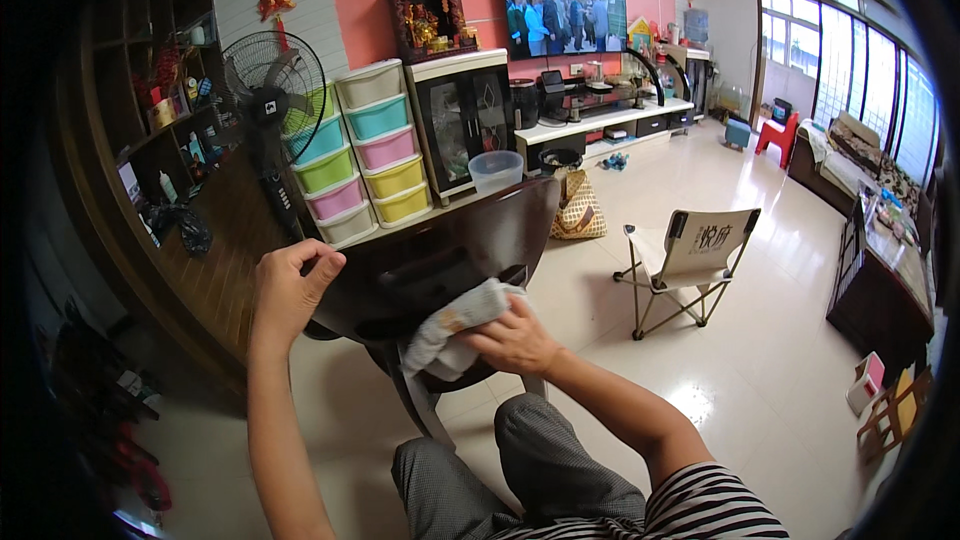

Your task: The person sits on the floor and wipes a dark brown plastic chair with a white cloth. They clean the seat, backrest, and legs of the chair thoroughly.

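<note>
A dark, glossy chair (480, 225) with a curved backrest stands right in front of me. My right hand (514, 337) holds a grey-white cloth (457, 322) with an orange-brown patch against the lower part of the chair. The cloth is bunched, and part of it hangs loose on its left side. My left hand (296, 285) is raised at the left edge of the chair, fingers curled and thumb out. Whether it touches the chair edge I cannot tell; no object shows in it.
A standing fan (274, 94) and stacked coloured drawers (394, 142) are behind the chair at left. A clear plastic tub (496, 171) and a patterned bag (581, 206) lie beyond it. A folding chair (694, 247) stands at right, with a dark table (885, 262) farther right.
</note>
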### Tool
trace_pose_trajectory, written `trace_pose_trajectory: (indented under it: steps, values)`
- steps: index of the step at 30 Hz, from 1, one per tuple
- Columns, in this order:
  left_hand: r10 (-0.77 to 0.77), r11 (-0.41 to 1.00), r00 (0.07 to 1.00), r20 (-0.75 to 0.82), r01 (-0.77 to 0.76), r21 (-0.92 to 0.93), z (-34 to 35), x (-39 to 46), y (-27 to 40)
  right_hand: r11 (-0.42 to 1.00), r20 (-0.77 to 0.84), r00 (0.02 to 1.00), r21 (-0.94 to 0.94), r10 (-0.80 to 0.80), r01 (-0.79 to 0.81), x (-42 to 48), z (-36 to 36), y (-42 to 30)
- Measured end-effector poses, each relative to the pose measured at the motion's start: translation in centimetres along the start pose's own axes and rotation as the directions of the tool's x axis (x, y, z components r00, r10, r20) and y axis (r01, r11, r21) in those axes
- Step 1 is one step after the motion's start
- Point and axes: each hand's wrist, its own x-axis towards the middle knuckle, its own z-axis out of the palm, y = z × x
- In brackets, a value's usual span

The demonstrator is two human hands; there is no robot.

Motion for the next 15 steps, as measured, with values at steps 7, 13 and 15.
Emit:
trace_pose_trajectory:
  steps: [7,13,15]
  values:
    - [0.169,0.986,0.958,-0.232,-0.165,0.038,2.1,-0.4,-0.4,0.96,0.005,0.96,0.029,0.279,-0.279,-1.7,-2.3,2.3]
    - [0.167,0.986,0.957,-0.237,-0.155,0.065,1.9,-0.6,-0.2,0.962,0.065,0.961,0.03,0.268,-0.271,2.4,1.4,-5.8]
    - [0.183,0.982,0.947,-0.264,-0.166,0.086,2.2,-0.6,-0.4,0.965,0.025,0.968,0.079,0.25,-0.251,4.5,3.3,-8.4]
